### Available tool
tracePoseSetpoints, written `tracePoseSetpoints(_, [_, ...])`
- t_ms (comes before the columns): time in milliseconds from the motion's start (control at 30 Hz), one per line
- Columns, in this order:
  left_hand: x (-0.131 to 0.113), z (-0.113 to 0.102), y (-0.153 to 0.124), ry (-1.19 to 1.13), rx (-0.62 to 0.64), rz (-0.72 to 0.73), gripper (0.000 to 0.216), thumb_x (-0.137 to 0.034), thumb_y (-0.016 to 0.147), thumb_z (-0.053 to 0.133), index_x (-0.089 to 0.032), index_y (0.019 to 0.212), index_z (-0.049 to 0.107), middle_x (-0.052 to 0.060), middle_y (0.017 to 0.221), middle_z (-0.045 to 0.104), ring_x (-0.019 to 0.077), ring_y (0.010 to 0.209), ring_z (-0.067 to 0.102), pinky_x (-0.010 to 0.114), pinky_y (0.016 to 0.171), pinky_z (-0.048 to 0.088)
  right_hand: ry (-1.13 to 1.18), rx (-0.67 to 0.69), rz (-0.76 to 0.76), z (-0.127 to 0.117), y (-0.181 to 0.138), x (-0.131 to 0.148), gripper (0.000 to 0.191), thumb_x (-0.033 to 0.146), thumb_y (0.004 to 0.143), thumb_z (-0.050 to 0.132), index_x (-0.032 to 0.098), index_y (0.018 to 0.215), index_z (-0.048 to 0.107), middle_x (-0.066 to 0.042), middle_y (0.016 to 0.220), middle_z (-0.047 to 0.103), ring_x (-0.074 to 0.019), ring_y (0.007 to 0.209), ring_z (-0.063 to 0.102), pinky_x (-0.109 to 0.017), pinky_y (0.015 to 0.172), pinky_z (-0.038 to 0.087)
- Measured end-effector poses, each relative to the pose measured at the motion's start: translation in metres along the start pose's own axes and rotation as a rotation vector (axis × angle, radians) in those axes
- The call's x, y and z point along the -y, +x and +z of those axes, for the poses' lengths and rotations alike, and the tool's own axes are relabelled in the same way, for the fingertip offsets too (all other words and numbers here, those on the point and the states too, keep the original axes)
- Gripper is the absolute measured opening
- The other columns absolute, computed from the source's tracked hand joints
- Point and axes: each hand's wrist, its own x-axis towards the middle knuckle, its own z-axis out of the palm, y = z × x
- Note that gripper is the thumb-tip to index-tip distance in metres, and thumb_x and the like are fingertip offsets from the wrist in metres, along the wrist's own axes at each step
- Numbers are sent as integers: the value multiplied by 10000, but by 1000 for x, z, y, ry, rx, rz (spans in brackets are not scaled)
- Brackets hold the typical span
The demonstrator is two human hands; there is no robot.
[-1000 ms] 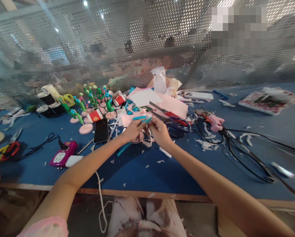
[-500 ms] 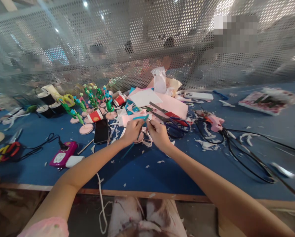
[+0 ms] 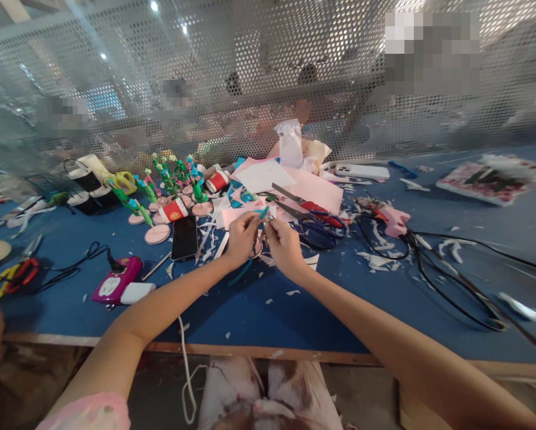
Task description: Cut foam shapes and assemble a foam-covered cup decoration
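Observation:
My left hand [image 3: 241, 240] is closed in a pinch on a narrow teal paper strip [image 3: 263, 212], whose end sticks up past the fingertips. A teal length hangs below that hand toward the table. My right hand [image 3: 284, 243] is closed beside it, fingertips almost touching the left ones; what it pinches is too small to make out. Just under the hands, a pale pink disc is mostly hidden. Large scissors [image 3: 310, 209] with red and blue handles lie beyond my right hand on pink paper sheets [image 3: 315, 186].
Several green paper stems on pink discs [image 3: 157, 233] stand at left, near a black phone [image 3: 184, 237]. A purple power adapter [image 3: 118, 280], yellow-red scissors [image 3: 14, 276], a pink glue gun [image 3: 394, 221] with black cables, and paper scraps lie around. Perforated metal screen [image 3: 268, 77] behind.
The teal strip's end now points up between my fingertips instead of lying across to the left. Its hanging length has shifted slightly right. Both hands stay close together.

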Motion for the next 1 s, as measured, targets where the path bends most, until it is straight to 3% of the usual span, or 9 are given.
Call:
tracePoseSetpoints(167, [4,3,-1,27,-22,47,415,-542,855,432,-169,886,611,-20,581,549,121,582,507,237,581,388,232,-16,115,7,-1,-3,323,483,828,422,226,635,392,26,542,384,-123,505,345,-265,503,300])
tracePoseSetpoints(300, [2,1,-5,119,117,77,430,-529,902,327,-168,905,559,-36,542,468,111,503,437,244,538,342,288,-57,150,4,2,-6,322,501,796,474,217,656,413,31,560,379,-115,526,337,-258,504,294])
tracePoseSetpoints(467, [-6,-3,-6,285,237,94,250,-372,930,327,-178,914,484,-39,574,454,120,514,444,253,570,327,208,-76,84,-3,9,-9,361,508,806,457,217,601,392,36,515,366,-111,522,329,-249,492,277])
tracePoseSetpoints(600, [-3,-5,-2,304,233,103,183,-320,925,337,-187,891,456,-54,545,433,125,514,449,251,570,317,189,-31,68,-5,12,-10,413,556,806,434,217,577,373,35,497,368,-104,499,328,-246,480,272])
tracePoseSetpoints(733, [5,-4,2,262,230,60,259,-337,912,372,-194,701,419,-56,494,426,110,476,424,246,546,309,200,-8,84,-5,12,-9,440,601,791,425,221,578,365,34,502,374,-100,486,333,-247,472,275])
tracePoseSetpoints(1000, [9,-1,0,26,151,-9,371,-521,850,455,-184,695,456,-76,452,386,85,424,365,231,483,285,79,14,70,-7,10,-9,371,502,834,375,217,597,379,11,523,432,-114,489,383,-252,500,304])
